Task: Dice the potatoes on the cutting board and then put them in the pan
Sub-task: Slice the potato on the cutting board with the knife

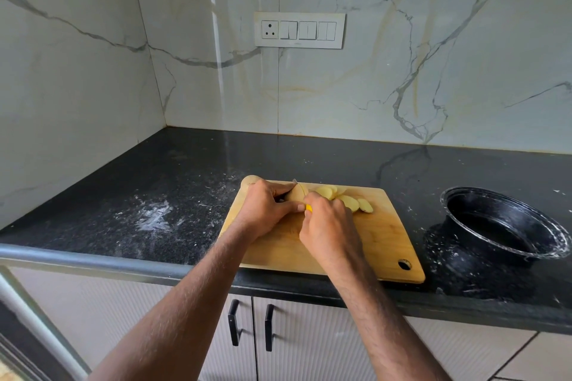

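The fingers (pixel 286 206) of the left hand (pixel 266 210) were curled over the uncut part of a potato (pixel 296 193), pinning it to the wooden cutting board (pixel 380 235). The right hand (pixel 329 227), just right of the left and touching it at the knuckles, gripped a knife by its yellow handle (pixel 309 209), of which only a small bit showed between the two hands. The blade (pixel 295 181) stood across the potato, its grey tip poking out at the far side.

Pale round slices (pixel 349 202) lay overlapping on the far part of the board, just right of the knife, trailing towards the right. A second, whole potato (pixel 250 180) sat at the far left corner of the board, partly hidden behind the left hand.

The board rested on the black table (pixel 173 182) near its front edge, with a hanging hole (pixel 404 264) at its near right corner. The black pan (pixel 501 223) stood on the table to the right of the board, apart from it, holding nothing that could be seen. White dusty smears (pixel 154 216) marked the table left of the board. A white switch plate (pixel 299 30) was set in the marble wall (pixel 433 40) at the far side. Cabinet doors with black handles (pixel 233 322) showed below the table edge.
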The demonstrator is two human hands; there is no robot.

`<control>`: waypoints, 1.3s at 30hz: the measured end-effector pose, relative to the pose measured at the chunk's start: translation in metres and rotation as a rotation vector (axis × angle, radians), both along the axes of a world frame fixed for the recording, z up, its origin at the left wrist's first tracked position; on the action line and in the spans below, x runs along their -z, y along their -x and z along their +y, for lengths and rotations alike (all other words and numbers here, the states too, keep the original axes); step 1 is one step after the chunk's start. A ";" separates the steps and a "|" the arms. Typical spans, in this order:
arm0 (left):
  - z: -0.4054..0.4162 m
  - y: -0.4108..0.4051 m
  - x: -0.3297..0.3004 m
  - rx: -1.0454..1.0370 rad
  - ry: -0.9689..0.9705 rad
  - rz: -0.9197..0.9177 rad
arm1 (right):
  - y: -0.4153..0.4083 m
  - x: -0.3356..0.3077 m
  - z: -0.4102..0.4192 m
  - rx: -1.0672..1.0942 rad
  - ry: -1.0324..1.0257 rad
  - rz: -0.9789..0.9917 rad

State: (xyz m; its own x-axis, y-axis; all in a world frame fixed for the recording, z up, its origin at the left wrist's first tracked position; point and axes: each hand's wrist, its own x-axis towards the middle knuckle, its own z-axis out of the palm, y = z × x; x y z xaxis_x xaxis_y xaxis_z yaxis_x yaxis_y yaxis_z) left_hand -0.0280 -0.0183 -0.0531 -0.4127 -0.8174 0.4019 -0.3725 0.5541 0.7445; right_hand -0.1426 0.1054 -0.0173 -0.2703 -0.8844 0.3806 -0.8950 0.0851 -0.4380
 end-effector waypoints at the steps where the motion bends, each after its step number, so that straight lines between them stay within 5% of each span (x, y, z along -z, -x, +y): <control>1: 0.001 0.000 0.000 -0.002 0.003 -0.002 | 0.001 0.001 0.001 0.000 -0.004 -0.021; 22: 0.009 0.002 -0.009 -0.042 0.017 -0.103 | 0.021 0.019 0.013 -0.051 -0.013 0.085; 39: 0.012 0.000 -0.007 -0.095 -0.049 -0.038 | 0.035 0.035 0.011 0.045 0.174 -0.127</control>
